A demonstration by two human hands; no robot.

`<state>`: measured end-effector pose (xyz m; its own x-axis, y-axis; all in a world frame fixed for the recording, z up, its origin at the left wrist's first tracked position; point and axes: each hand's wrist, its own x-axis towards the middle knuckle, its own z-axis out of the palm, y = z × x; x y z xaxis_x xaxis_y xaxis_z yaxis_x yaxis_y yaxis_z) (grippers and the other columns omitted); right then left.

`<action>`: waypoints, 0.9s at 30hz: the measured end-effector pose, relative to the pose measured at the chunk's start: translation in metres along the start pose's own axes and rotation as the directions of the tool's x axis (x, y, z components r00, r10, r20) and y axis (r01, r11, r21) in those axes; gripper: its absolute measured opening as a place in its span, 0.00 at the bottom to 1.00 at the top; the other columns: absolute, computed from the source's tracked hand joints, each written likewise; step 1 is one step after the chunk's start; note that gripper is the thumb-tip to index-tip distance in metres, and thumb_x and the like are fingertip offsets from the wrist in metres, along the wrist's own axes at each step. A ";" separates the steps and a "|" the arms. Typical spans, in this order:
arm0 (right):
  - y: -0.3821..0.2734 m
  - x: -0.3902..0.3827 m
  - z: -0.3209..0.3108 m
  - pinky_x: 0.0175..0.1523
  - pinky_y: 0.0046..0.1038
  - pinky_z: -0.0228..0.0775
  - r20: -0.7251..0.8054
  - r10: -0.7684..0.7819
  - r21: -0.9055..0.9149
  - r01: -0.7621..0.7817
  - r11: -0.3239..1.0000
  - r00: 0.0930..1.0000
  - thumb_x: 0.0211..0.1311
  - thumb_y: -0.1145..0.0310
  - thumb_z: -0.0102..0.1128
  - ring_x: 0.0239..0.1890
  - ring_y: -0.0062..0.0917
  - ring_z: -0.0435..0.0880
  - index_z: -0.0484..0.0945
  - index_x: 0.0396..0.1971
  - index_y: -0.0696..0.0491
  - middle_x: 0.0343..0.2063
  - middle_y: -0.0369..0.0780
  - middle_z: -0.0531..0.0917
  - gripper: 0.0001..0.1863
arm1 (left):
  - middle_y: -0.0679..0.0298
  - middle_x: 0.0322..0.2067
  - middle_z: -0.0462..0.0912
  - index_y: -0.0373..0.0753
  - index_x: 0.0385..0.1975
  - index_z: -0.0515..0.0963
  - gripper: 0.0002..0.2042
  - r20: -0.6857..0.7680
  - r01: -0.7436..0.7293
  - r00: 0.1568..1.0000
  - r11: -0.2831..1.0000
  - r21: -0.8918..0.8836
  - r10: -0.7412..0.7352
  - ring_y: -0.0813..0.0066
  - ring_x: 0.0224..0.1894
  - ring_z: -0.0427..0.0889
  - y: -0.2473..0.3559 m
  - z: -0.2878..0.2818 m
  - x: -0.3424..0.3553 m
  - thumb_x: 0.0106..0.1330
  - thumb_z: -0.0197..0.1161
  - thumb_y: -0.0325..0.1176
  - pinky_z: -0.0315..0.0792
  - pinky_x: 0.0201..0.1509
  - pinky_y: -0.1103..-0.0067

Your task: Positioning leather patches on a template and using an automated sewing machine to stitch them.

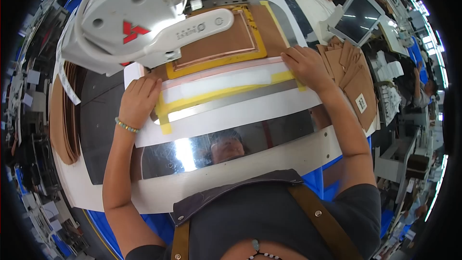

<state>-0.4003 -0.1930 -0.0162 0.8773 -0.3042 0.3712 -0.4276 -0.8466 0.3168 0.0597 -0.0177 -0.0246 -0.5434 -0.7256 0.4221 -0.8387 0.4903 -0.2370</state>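
Observation:
A brown sheet of leather-like material lies under a yellow frame in front of the sewing machine. My left hand is at the sheet's near left corner, fingers together and bent down, thumb beside its edge. At the near right corner, my right hand has its bent fingertips on the sheet's edge. What lies under the fingers of both hands is partly hidden. Between the hands runs a white template edged with yellow tape, its near edge toward me.
A shiny metal plate lies along the near side of the white table. Stacked brown pieces stand at the left. More brown pieces lie at the right, below a tilted screen. The machine's arm overhangs the frame's left part.

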 end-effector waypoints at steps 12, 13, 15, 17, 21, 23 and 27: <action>-0.001 -0.007 0.003 0.48 0.31 0.82 -0.058 0.113 0.155 -0.103 0.983 0.992 0.57 0.74 0.68 0.46 0.28 0.86 0.86 0.39 0.55 0.42 0.35 0.85 0.09 | 0.61 0.40 0.86 0.36 0.40 0.88 0.12 -0.058 0.193 0.978 0.974 -0.118 -0.201 0.63 0.44 0.86 0.009 -0.005 -0.003 0.55 0.70 0.23 0.81 0.44 0.71; -0.002 -0.006 0.002 0.48 0.31 0.82 -0.059 0.112 0.156 -0.102 0.982 0.992 0.57 0.74 0.68 0.46 0.28 0.86 0.86 0.39 0.55 0.42 0.35 0.85 0.09 | 0.61 0.40 0.86 0.36 0.41 0.88 0.13 -0.056 0.192 0.978 0.974 -0.123 -0.200 0.63 0.44 0.86 0.009 -0.005 -0.002 0.55 0.70 0.23 0.81 0.44 0.71; -0.003 -0.006 0.000 0.48 0.31 0.82 -0.043 0.126 0.159 -0.118 0.980 0.991 0.57 0.75 0.67 0.47 0.29 0.87 0.86 0.38 0.56 0.42 0.36 0.86 0.09 | 0.61 0.40 0.86 0.36 0.41 0.88 0.13 -0.054 0.192 0.978 0.973 -0.127 -0.200 0.62 0.44 0.86 0.009 -0.006 -0.002 0.55 0.69 0.23 0.81 0.45 0.71; -0.001 -0.008 0.000 0.48 0.31 0.82 -0.037 0.136 0.161 -0.128 0.979 0.990 0.57 0.75 0.67 0.47 0.29 0.87 0.86 0.38 0.56 0.42 0.36 0.86 0.09 | 0.60 0.40 0.86 0.36 0.42 0.87 0.14 -0.061 0.180 0.980 0.977 -0.118 -0.188 0.62 0.44 0.86 0.009 -0.004 -0.003 0.55 0.69 0.23 0.81 0.45 0.70; -0.001 -0.012 -0.002 0.48 0.32 0.82 -0.029 0.152 0.166 -0.146 0.975 0.988 0.57 0.75 0.67 0.47 0.30 0.87 0.87 0.39 0.56 0.42 0.37 0.86 0.09 | 0.60 0.41 0.85 0.37 0.43 0.87 0.14 -0.066 0.163 0.983 0.980 -0.110 -0.171 0.62 0.44 0.86 0.011 -0.005 -0.002 0.55 0.69 0.24 0.80 0.46 0.70; -0.001 -0.012 -0.003 0.50 0.32 0.82 -0.016 0.153 0.173 -0.148 0.974 0.988 0.58 0.75 0.66 0.48 0.30 0.87 0.86 0.40 0.57 0.43 0.37 0.86 0.10 | 0.60 0.41 0.86 0.35 0.43 0.87 0.13 -0.029 0.197 0.979 0.973 -0.121 -0.201 0.60 0.45 0.87 0.011 -0.007 -0.003 0.57 0.68 0.19 0.82 0.48 0.69; -0.014 -0.007 -0.009 0.62 0.36 0.77 0.072 0.238 0.118 -0.245 0.962 0.969 0.63 0.71 0.66 0.59 0.34 0.83 0.86 0.48 0.57 0.53 0.39 0.86 0.14 | 0.57 0.49 0.86 0.36 0.50 0.86 0.16 0.055 0.207 0.978 0.969 -0.133 -0.201 0.56 0.53 0.85 0.010 -0.010 -0.013 0.60 0.68 0.21 0.81 0.56 0.66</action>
<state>-0.4025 -0.1756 -0.0155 0.7638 -0.5275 0.3720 -0.6008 -0.7916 0.1111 0.0588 0.0012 -0.0241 -0.3645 -0.8349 0.4125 -0.9207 0.3894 -0.0255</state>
